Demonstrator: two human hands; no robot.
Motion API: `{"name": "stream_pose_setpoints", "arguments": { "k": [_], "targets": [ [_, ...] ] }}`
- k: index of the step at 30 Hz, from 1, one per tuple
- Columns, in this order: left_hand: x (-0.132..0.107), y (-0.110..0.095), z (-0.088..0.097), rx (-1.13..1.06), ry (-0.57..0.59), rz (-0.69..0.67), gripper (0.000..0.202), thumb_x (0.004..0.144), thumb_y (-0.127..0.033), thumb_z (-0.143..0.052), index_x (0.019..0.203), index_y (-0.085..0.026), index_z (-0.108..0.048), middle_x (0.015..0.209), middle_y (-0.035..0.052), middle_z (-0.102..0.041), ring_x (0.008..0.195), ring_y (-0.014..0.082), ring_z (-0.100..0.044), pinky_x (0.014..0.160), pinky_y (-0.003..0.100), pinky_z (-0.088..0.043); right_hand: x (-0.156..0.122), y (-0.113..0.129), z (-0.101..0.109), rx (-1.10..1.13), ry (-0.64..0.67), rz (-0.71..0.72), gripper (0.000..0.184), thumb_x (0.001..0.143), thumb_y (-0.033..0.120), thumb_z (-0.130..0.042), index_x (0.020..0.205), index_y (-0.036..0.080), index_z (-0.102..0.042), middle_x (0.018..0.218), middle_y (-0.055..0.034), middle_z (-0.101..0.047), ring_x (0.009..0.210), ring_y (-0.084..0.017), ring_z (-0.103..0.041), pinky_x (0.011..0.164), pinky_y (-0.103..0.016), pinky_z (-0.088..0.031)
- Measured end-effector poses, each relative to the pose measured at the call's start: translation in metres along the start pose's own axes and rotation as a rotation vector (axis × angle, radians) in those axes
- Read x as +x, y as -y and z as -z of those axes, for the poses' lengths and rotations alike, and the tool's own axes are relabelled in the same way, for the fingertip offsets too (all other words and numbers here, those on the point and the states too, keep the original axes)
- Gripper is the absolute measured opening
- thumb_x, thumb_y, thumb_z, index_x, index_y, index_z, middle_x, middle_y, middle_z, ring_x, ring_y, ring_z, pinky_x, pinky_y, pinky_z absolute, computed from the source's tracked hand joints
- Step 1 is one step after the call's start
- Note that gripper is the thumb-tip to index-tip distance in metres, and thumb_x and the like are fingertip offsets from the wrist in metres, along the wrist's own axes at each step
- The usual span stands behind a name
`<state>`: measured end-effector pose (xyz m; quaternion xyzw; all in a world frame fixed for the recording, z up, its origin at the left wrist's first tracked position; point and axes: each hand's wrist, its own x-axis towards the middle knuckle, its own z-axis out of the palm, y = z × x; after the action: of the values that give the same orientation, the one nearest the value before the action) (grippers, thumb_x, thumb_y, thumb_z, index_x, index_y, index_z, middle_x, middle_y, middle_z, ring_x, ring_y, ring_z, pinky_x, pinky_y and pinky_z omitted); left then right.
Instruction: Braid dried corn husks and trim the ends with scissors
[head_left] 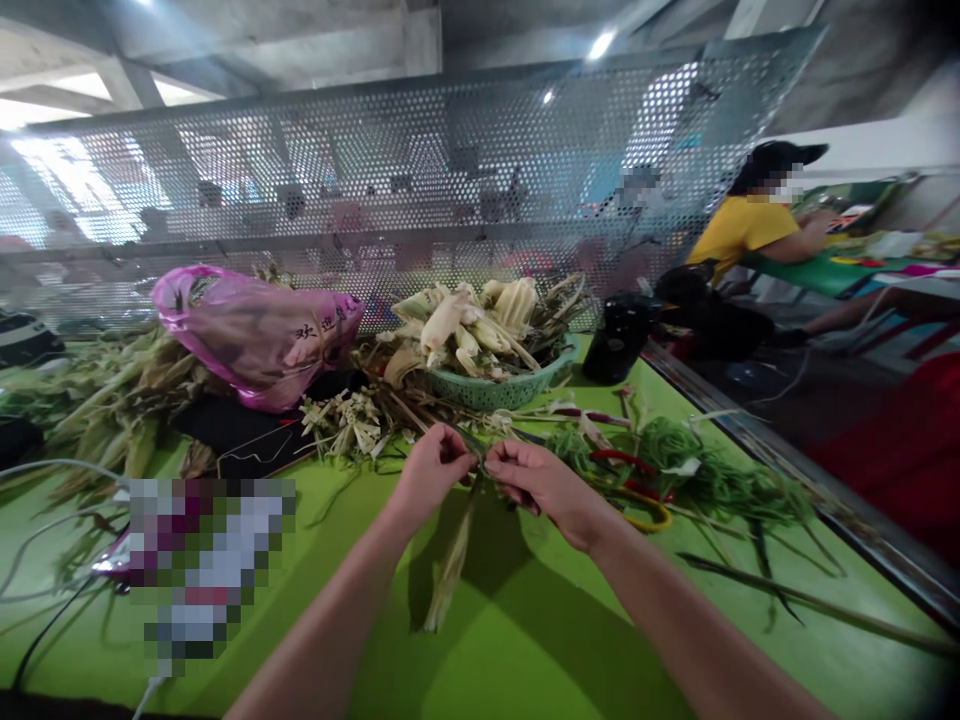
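My left hand and my right hand meet over the green table, fingertips close together. Both are closed in a pinch at the top of a pale, dry husk strip. Its frayed lower end hangs toward me, between my forearms. Thin dark strands seem to run up behind my fingertips, partly hidden by them. Just right of my right hand lies something with red and yellow loops, like scissor handles, beside a heap of shredded green strands.
Behind my hands stands a green basket of pale husks. A pink plastic bag and piled leaves lie left, with cables nearby. A black container is at right. A perforated metal screen closes the back; a person in yellow sits beyond.
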<state>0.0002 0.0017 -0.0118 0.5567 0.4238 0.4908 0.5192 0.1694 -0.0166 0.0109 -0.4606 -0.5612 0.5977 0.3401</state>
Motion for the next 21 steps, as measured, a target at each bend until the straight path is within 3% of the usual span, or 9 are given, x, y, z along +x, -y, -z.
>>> {"name": "stream_pose_setpoints", "arguments": {
  "k": [6,18,21],
  "targets": [
    [-0.003,-0.006,-0.001,-0.115,0.074,0.057,0.023,0.068,-0.029,-0.074,0.076,-0.015,-0.057,0.067,-0.0025,-0.056,0.060,0.0083,-0.052,0.059,0.022,-0.044,0.002,0.001,0.005,0.004,-0.064,0.022,0.027,0.077,0.042,-0.067,0.076,0.018,-0.057,0.051,0.0069,-0.040,0.044,-0.006,-0.028,0.041,-0.023,-0.013],
    [-0.008,-0.012,-0.003,-0.080,0.109,0.134,0.015,0.065,-0.021,-0.071,0.076,-0.013,-0.063,0.067,-0.0008,-0.056,0.060,0.0086,-0.048,0.056,0.022,-0.040,0.002,-0.002,0.009,0.077,0.001,-0.032,0.032,0.076,0.046,-0.069,0.073,0.017,-0.055,0.050,0.0074,-0.039,0.044,-0.006,-0.024,0.044,-0.024,-0.008],
    [-0.009,-0.014,-0.003,-0.109,0.099,0.153,0.015,0.066,-0.022,-0.071,0.075,-0.013,-0.063,0.069,0.0001,-0.058,0.061,0.0085,-0.049,0.057,0.022,-0.041,0.001,0.001,0.011,0.116,-0.060,0.042,0.028,0.078,0.044,-0.067,0.076,0.018,-0.056,0.051,0.0070,-0.039,0.044,-0.007,-0.026,0.044,-0.023,-0.012]
  ]
}}
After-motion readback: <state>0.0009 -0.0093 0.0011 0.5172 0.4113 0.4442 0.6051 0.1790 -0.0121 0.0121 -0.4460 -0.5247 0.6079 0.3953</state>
